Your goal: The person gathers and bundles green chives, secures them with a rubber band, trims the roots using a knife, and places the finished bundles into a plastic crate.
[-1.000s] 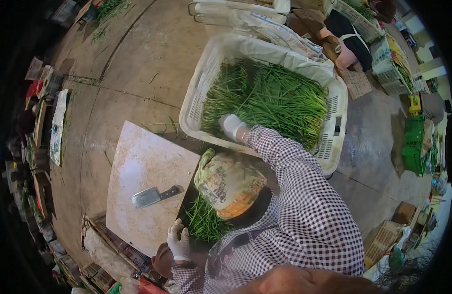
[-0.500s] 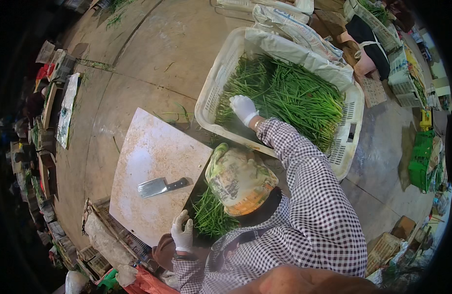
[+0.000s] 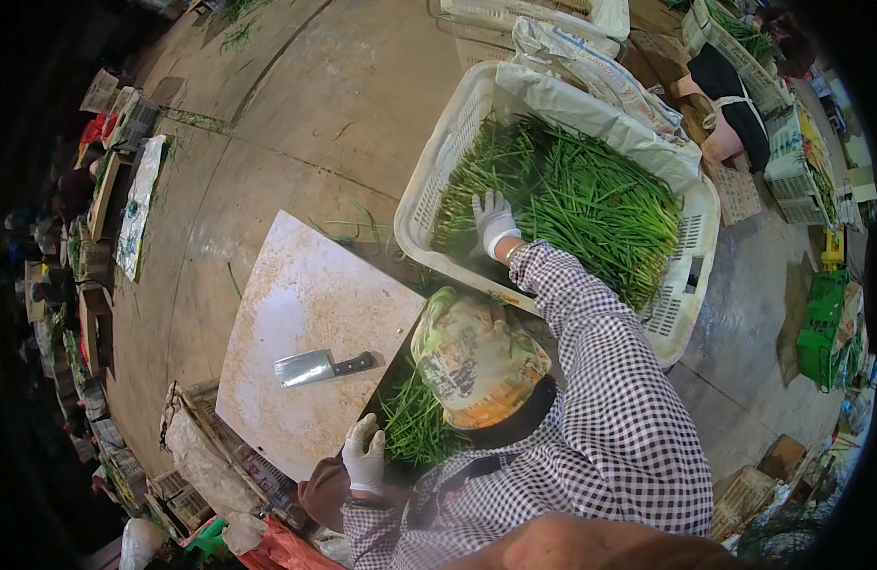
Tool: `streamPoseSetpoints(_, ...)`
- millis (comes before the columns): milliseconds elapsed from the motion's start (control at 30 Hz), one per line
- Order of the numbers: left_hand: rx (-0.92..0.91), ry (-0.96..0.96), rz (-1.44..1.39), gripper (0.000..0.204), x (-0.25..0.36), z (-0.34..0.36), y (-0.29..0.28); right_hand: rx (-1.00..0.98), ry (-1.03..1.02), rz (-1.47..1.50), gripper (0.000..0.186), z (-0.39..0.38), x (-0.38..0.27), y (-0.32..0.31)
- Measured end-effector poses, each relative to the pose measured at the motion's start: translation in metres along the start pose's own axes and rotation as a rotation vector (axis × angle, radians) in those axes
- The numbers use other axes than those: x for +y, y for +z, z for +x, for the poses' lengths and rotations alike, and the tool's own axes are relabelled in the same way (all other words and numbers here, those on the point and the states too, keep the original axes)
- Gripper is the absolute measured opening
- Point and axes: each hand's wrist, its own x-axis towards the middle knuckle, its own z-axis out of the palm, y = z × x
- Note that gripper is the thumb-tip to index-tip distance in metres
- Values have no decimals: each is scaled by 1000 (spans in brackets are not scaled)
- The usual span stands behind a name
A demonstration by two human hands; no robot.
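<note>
While you are leaning over the work area in your patterned hat point(image 3: 476, 359), your right hand point(image 3: 494, 220), in a white glove, is reaching forward into the white plastic crate point(image 3: 429, 180). Its fingers are spreading apart and lying flat on top of the long green stalks point(image 3: 591, 204) that are filling the crate. It is pressing on them, not pinching them.

Your left hand point(image 3: 365, 458), also in a white glove, is resting low beside you. It is sitting at the near end of a smaller bundle of stalks point(image 3: 415, 423), which is lying along the right edge of the cutting board point(image 3: 305, 294). The fingers are pointing away from you and lying close together. Whether they are gripping any stalks cannot be told from this view.

A cleaver point(image 3: 320, 365) is lying flat on the pale board, blade to the left and dark handle to the right. It is sitting near the left hand but apart from it. The crate is standing on the concrete floor point(image 3: 343, 104), just beyond the far corner of the board, and a white sack point(image 3: 591, 76) is draping over its far rim.
</note>
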Motion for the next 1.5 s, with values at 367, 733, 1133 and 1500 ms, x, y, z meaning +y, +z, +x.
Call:
streamPoseSetpoints(367, -25, 112, 52, 34, 9, 18, 13, 31, -11, 112, 111, -9, -14, 9)
streamPoseSetpoints(733, -15, 56, 24, 32, 8, 28, 6, 64, 19, -70, 98, 18, -10, 36)
streamPoseSetpoints(1133, -36, 82, 45, 28, 7, 35, 11, 76, -49, -151, 91, 4, -19, 13)
streamPoseSetpoints(1500, -52, 67, 42, 30, 5, 36, 20, 128, -322, -169, 35, 43, -58, 42)
